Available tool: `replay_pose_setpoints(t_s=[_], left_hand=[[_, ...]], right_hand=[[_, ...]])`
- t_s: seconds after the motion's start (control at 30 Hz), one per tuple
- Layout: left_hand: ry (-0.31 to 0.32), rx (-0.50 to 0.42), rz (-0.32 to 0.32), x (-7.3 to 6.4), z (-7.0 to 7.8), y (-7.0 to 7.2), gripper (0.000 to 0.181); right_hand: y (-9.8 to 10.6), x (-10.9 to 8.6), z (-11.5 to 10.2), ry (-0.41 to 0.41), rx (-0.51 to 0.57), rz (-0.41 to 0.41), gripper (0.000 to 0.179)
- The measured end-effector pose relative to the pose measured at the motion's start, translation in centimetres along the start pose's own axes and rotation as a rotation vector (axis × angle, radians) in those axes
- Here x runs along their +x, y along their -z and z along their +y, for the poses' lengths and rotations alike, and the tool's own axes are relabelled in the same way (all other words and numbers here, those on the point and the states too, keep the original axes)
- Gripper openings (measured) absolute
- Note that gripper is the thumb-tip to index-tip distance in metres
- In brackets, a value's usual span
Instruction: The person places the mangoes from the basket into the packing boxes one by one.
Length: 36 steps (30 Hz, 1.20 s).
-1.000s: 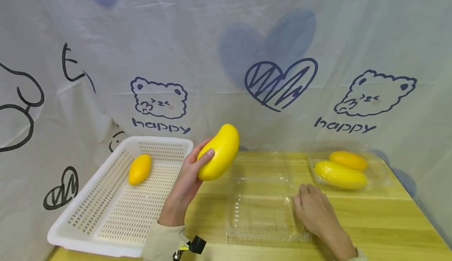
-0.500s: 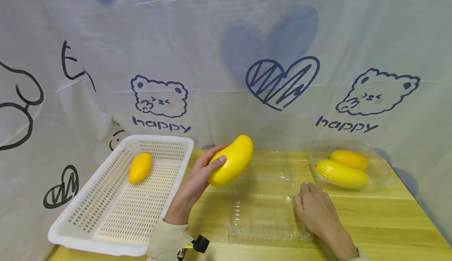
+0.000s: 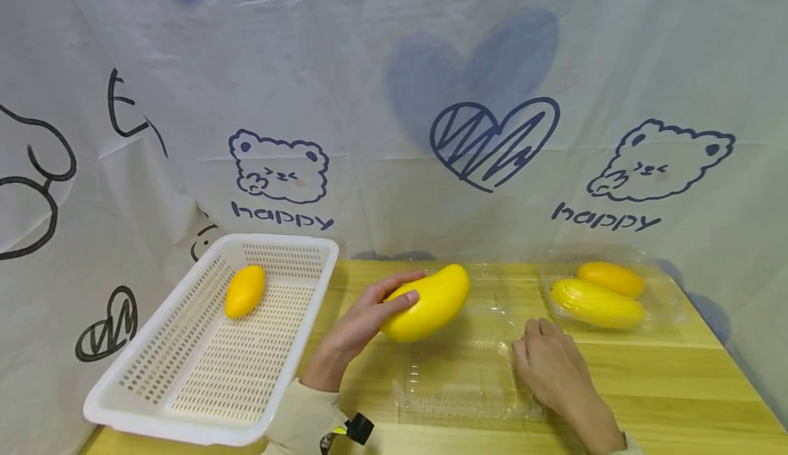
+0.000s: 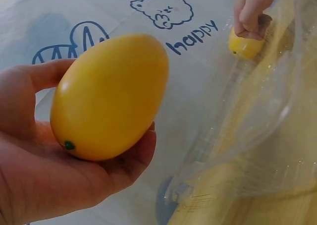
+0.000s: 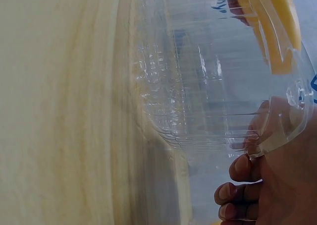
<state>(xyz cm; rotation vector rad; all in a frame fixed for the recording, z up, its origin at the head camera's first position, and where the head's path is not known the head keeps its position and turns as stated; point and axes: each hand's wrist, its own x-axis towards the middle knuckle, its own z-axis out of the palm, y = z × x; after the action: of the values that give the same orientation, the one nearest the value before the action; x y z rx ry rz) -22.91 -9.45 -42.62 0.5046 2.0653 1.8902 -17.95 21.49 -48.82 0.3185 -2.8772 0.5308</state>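
Observation:
My left hand (image 3: 360, 318) holds a smooth yellow mango (image 3: 431, 303) above the left part of an open clear plastic clamshell box (image 3: 464, 410). In the left wrist view, the same mango (image 4: 111, 96) shows a small green stem spot, with fingers and thumb wrapped round it. At the box's right side, my right hand (image 3: 549, 362) has curled fingers. From the right wrist view, thumb and a finger pinch the rim of the clear box (image 5: 198, 96), that finger partly seen through the plastic.
On the left stands a white perforated basket (image 3: 185, 434) with one orange-yellow mango (image 3: 245, 291) in it. A second clear box (image 3: 661, 304) at the back right contains a yellow mango (image 3: 597, 302) and an orange one (image 3: 611, 278). A printed cloth (image 3: 382, 188) hangs behind the wooden table (image 3: 677, 386).
My left hand has moved right and down with the mango, which has tipped closer to level over the clear box. The right hand has stayed at the box's edge.

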Motion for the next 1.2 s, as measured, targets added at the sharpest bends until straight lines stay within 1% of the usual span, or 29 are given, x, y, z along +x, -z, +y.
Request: replay_pose_setpoints(t_s=[0.1, 0.27, 0.4, 0.53, 0.77, 0.93, 1.13, 1.2], left_hand=[[0.007, 0.013, -0.017, 0.1, -0.2, -0.2, 0.049], [0.028, 0.029, -0.064, 0.2, -0.6, -0.6, 0.049], [0.037, 0.072, -0.113, 0.3, -0.9, -0.9, 0.047], [0.032, 0.117, -0.16, 0.3, -1.2, -1.4, 0.045], [0.039, 0.166, -0.218, 0.5, -1.6, -2.3, 0.043], [0.043, 0.235, -0.233, 0.5, -1.6, -2.9, 0.044], [0.015, 0.337, -0.248, 0.2, -1.3, -3.4, 0.043], [0.014, 0.364, -0.25, 0.2, -1.2, -3.5, 0.042]], right_hand=[[0.0, 0.0, -0.1, -0.008, 0.002, -0.011, 0.023], [-0.1, 0.0, 0.0, -0.017, -0.005, -0.023, 0.023], [-0.1, 0.0, 0.0, -0.021, -0.012, -0.028, 0.022], [-0.1, 0.0, 0.0, -0.021, -0.018, -0.025, 0.022], [-0.1, 0.1, 0.0, -0.021, -0.023, -0.018, 0.022], [-0.1, 0.1, 0.0, -0.022, -0.021, -0.02, 0.021], [-0.1, 0.1, 0.0, -0.027, -0.02, -0.03, 0.021], [-0.1, 0.1, -0.1, -0.03, -0.019, -0.037, 0.021]])
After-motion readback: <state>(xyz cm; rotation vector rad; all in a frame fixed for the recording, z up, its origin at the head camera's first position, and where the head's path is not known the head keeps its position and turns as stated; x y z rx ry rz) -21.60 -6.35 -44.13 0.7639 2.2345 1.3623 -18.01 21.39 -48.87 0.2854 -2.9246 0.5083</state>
